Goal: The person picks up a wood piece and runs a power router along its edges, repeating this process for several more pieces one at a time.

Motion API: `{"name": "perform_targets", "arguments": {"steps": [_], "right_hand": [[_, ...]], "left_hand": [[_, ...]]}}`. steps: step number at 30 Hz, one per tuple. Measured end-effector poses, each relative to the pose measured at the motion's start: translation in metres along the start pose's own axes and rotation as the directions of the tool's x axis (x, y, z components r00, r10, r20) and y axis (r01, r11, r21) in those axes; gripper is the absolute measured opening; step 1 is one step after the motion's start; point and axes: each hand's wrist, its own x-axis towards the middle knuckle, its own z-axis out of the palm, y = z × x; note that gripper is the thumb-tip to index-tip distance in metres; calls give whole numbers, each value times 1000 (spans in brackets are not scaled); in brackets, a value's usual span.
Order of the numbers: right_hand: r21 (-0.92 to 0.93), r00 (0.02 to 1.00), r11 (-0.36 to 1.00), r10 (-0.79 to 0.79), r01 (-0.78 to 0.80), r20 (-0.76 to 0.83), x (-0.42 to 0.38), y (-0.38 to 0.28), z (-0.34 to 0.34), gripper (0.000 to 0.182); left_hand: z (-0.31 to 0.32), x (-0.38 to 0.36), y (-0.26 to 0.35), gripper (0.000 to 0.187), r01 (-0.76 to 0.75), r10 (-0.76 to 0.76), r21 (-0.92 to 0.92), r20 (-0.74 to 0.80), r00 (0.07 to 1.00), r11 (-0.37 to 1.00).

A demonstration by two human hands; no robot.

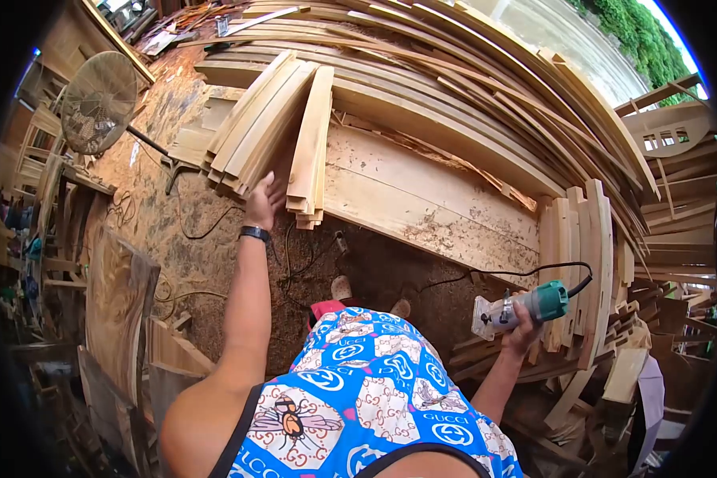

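Observation:
My right hand [523, 328] is wrapped around a trim router [524, 312] with a green cap, a silver body and a clear base that faces left. A black cord runs from its green end. My left hand [264, 203] reaches forward with its fingers stretched out and holds nothing. It is right by the lower end of a stack of planed wooden strips [267, 119]. Just right of that hand, a narrower stack of strips [311, 151] leans at a slant. Both stacks rest across the wide board bench [430, 199], which is strewn with wood shavings.
A long pile of planks [454, 88] curves along the back. More strips [581, 263] stand at the bench's right end. At left are a round fan [98, 103] and a dark-grained slab [115, 311]. Cords [195, 235] trail over the sawdust-covered ground.

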Motion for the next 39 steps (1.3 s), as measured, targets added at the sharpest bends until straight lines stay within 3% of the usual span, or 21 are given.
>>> {"name": "perform_targets", "arguments": {"steps": [1,5,7,8,10,12,15,18,19,20,22,23,26,28,33,37,39], "right_hand": [[3,1000,1000,-4,4,-5,0,2,2,57],[60,998,996,60,-62,37,-3,18,7,55],[103,995,991,81,-87,57,-3,19,19,54],[111,997,991,69,-73,48,-2,20,27,54],[185,985,974,103,-128,136,-3,21,39,55],[277,967,935,175,-221,184,6,40,43,52],[495,883,739,311,-457,351,10,48,78,53],[601,772,501,265,-623,578,22,75,125,53],[590,725,456,210,-666,656,26,89,141,54],[574,672,413,143,-707,726,32,105,159,56],[610,665,269,235,-746,709,32,130,196,54],[596,643,245,222,-765,733,32,135,217,56],[570,578,100,199,-815,792,31,158,279,60],[584,580,47,207,-811,788,28,171,317,65],[621,591,-112,219,-776,777,13,190,394,88],[676,658,-11,217,-737,721,1,205,426,93],[666,643,-38,225,-745,732,-3,209,431,92]], "left_hand": [[15,0,15,87,-46,42,139,32,999,989],[47,46,39,85,-37,17,251,81,997,967],[48,83,21,80,-199,188,61,159,969,978],[45,107,12,80,-208,196,59,174,965,976],[46,118,16,74,-137,179,-150,315,932,979],[51,119,18,71,-43,78,-123,296,952,991],[65,107,26,73,-57,59,-16,334,941,998],[66,107,17,77,-56,73,-57,374,924,997],[40,170,-29,83,-207,230,-104,324,918,973],[39,165,-25,83,-201,221,-95,325,919,975],[43,145,-7,88,181,-131,-127,327,936,975],[42,145,-10,88,190,-142,-117,330,933,975],[40,143,-17,90,179,-108,-128,433,895,975],[49,131,-14,90,71,-29,-92,393,919,993],[54,125,-16,82,56,30,-167,471,881,984],[50,139,-27,79,-3,84,-181,441,893,983],[46,136,-30,78,-37,102,-162,418,903,986]]}}
